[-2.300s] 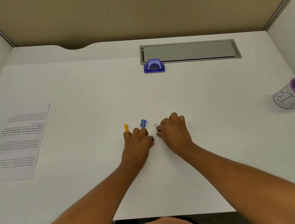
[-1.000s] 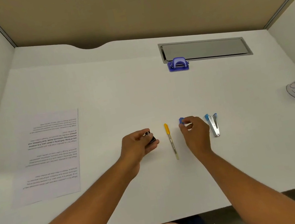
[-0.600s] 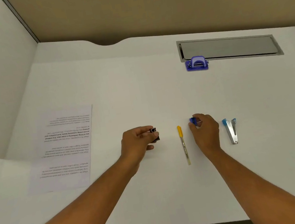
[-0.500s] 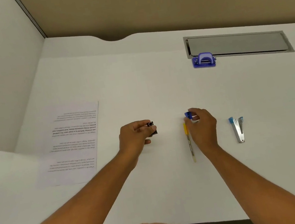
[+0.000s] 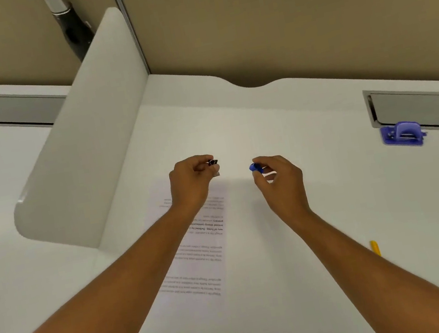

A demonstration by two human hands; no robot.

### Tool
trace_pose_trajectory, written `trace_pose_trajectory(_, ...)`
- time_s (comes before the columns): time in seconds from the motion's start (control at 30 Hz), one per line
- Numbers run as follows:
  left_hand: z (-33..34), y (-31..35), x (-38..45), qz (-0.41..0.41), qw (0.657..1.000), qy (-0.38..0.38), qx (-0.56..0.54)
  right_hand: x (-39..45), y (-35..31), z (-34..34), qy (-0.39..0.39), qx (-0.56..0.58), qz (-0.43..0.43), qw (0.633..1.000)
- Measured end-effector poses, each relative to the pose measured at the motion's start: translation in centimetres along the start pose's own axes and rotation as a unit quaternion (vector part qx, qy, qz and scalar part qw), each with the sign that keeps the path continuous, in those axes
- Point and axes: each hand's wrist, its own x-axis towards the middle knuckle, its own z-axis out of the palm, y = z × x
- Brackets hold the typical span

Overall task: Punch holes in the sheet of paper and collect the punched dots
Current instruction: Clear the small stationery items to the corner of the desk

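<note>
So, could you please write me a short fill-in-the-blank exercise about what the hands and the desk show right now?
1. The left hand pinches a small black ____ clip.
2. The right hand holds a small ____ object between fingers and thumb.
3. The hole punch stands untouched beside the grey ____ in the desk.
4. The left forearm crosses over the printed ____.

Missing words: binder; blue; hatch; sheet

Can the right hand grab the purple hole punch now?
Probably not yet. The right hand is already pinching a small blue thing. Nothing blocks the way across the desk to the hole punch.
</note>
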Motion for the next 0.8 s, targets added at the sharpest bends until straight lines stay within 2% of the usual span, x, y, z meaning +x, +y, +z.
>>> trace_pose_trajectory(0.2,-4.5,0.5,11.8,0.035,0.996,0.049,0.065,9.2,-2.3,7.3,-0.041,-0.033,-0.056,0.997)
trace_pose_trajectory(0.43,-5.3,1.5,24.7,0.027,0.985,0.075,0.155,22.2,-3.3,15.8,-0.065,-0.087,-0.061,0.992)
trace_pose_trajectory(0.6,-5.5,0.4,29.3,0.01,0.978,0.089,0.19,28.0,-3.1,20.7,-0.069,-0.103,-0.063,0.99)
trace_pose_trajectory(0.8,-5.4,-0.2,31.4,0.031,0.95,0.075,0.302,31.5,-3.3,24.0,-0.069,-0.113,-0.075,0.988)
